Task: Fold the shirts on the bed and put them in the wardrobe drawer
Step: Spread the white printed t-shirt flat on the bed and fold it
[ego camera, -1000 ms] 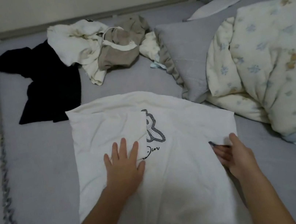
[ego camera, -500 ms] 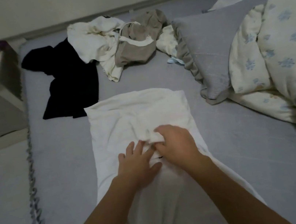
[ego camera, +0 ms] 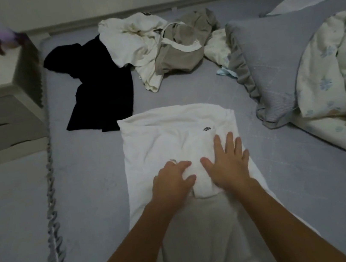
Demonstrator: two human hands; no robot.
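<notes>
Both hands, left hand [ego camera: 173, 183] and right hand [ego camera: 229, 167], lie flat and open, holding nothing, on the soft, limp white shirt [ego camera: 157, 139]; best gripped at its edges.

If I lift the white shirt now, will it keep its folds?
Probably not: the white shirt looks thin and floppy, its folds held flat only by the left hand and right hand. It seems light, so supporting it underneath should help.

One head-worn camera looks forward and steeply down (close over the forearms) across the bed [ego camera: 99, 186].
</notes>
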